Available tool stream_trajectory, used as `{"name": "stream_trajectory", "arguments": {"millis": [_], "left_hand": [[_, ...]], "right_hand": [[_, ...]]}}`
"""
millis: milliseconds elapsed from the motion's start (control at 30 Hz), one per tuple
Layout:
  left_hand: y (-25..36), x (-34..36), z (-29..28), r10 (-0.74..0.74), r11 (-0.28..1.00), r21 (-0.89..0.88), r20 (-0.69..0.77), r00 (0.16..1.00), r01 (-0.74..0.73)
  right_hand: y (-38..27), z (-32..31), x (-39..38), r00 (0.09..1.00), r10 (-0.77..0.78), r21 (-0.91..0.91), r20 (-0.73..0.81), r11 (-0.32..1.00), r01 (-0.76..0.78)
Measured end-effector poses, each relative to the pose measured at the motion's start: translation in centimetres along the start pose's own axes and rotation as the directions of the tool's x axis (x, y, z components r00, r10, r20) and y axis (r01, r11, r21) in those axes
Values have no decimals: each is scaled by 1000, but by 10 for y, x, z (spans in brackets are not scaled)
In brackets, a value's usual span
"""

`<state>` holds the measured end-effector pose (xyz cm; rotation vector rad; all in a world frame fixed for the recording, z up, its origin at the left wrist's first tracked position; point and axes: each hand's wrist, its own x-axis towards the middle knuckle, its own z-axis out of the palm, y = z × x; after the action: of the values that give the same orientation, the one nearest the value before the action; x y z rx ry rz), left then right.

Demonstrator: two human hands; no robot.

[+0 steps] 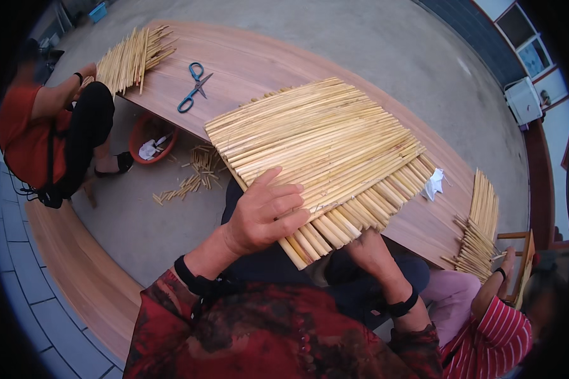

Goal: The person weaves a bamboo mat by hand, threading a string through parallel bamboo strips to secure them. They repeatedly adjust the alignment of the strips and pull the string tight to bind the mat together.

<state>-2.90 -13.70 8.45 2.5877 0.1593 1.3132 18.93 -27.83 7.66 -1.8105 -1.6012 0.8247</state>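
A panel of pale yellow reed stalks [322,139], laid side by side, is tilted in front of me over the table's near edge. A second row of stalk ends [367,208] shows along its near right side, set at an angle to the top stalks. My left hand [265,208] is closed over the panel's near left edge, its fingers bent on the top face; the thumb is hidden. Under the near right edge is my right hand [368,252], its fingers hidden by the panel. Blue-handled scissors [195,88] lie on the table, beyond the panel to the left.
The long wooden table [234,50] runs across. Crumpled white paper [434,184] lies right of the panel. People at left and right handle reed bundles [133,60]. An orange basin [153,142] and cut reed pieces [199,174] are on the floor. A wooden bench [76,271] stands left.
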Motion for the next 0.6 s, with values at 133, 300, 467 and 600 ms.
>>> {"name": "stream_trajectory", "arguments": {"millis": [133, 300, 467, 600], "left_hand": [[6, -23, -3, -78, 988, 132, 32, 996, 73], [11, -55, -4, -204, 951, 260, 114, 972, 169], [18, -72, -11, -351, 888, 318, -1, 936, 334], [37, -73, -28, -548, 831, 127, 24, 836, 542]], "right_hand": [[-17, -31, -36, 974, 129, -106, 186, 988, -111], [-65, -52, -35, 969, -19, -70, 248, 997, 37], [-62, -14, 1, 954, -161, -55, 251, 982, 180], [-36, 8, 24, 969, -204, -25, 140, 978, 209]]}}
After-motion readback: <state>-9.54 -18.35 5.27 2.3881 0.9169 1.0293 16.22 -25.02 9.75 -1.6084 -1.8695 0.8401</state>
